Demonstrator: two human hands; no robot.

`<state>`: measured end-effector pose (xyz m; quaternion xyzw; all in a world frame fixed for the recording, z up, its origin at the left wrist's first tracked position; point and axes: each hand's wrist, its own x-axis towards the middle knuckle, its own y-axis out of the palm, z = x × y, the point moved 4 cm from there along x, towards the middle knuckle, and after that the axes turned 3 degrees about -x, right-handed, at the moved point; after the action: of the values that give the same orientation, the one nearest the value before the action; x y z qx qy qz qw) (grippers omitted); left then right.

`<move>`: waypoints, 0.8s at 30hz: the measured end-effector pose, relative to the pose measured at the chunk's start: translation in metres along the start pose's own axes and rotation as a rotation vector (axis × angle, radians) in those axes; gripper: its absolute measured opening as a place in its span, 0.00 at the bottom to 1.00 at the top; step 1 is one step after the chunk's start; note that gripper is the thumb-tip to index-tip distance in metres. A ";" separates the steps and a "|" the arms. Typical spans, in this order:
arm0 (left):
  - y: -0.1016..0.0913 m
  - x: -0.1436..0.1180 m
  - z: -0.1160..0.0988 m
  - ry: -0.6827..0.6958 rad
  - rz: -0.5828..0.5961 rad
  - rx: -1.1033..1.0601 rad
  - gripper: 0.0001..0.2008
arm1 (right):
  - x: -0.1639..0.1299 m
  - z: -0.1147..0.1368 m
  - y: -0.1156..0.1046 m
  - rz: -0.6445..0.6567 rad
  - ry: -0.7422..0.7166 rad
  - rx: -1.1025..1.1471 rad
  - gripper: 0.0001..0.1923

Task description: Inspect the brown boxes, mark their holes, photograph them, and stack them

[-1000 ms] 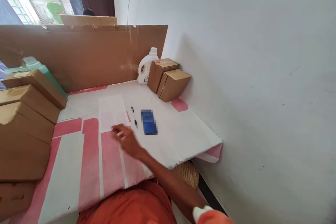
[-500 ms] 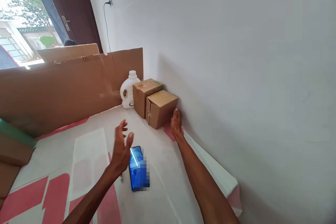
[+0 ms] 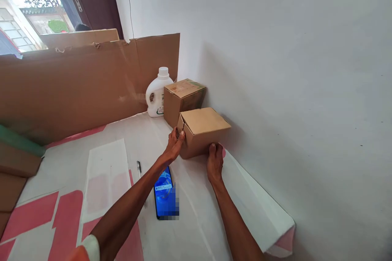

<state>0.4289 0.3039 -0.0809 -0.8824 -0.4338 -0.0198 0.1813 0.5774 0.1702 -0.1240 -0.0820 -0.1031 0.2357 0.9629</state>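
Between my two hands is a small brown cardboard box (image 3: 204, 130), a little tilted, its top flaps closed. My left hand (image 3: 174, 147) grips its left end, the thumb on the near face. My right hand (image 3: 215, 161) holds the lower right part, thumb in front and other fingers partly hidden. Just behind stands a second cardboard box (image 3: 184, 94), and a white plastic jug (image 3: 156, 97) is beside that one. Nearer me, a phone (image 3: 165, 197) with a lit blue screen lies partly behind my left forearm, next to a pen (image 3: 139, 167).
A white and pink sheet (image 3: 70, 208) covers the table. A tall cardboard panel (image 3: 88, 85) closes off the far side. The white wall (image 3: 290, 81) runs along the right. At the left edge are stacked boxes (image 3: 18, 163) with a green top.
My left hand has moved from open air over the phone to the box's left end. The front box has come away from the one behind, toward me and rightward, turning. The phone screen shows a notification.
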 end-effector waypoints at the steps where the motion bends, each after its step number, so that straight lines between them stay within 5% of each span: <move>1: -0.008 -0.018 -0.004 -0.016 -0.018 -0.010 0.21 | -0.019 0.006 -0.006 0.019 0.007 0.002 0.31; 6: -0.089 -0.130 -0.045 -0.078 -0.187 -0.006 0.34 | -0.114 0.063 -0.011 0.234 -0.009 0.075 0.26; 10: -0.164 -0.241 -0.075 -0.162 -0.471 0.150 0.36 | -0.188 0.114 0.018 0.478 -0.091 0.175 0.22; 13: -0.199 -0.319 -0.074 -0.273 -0.672 0.256 0.37 | -0.243 0.126 0.047 0.695 -0.132 0.212 0.20; 18: -0.212 -0.394 -0.037 -0.331 -0.782 0.198 0.41 | -0.306 0.099 0.073 0.920 -0.085 0.246 0.22; 24: -0.205 -0.402 -0.006 -0.265 -0.777 0.097 0.42 | -0.323 0.072 0.074 0.943 -0.147 0.171 0.28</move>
<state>0.0207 0.1119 -0.0902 -0.6384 -0.7545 0.0475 0.1443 0.2481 0.0906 -0.1210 -0.0233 -0.1025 0.6591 0.7446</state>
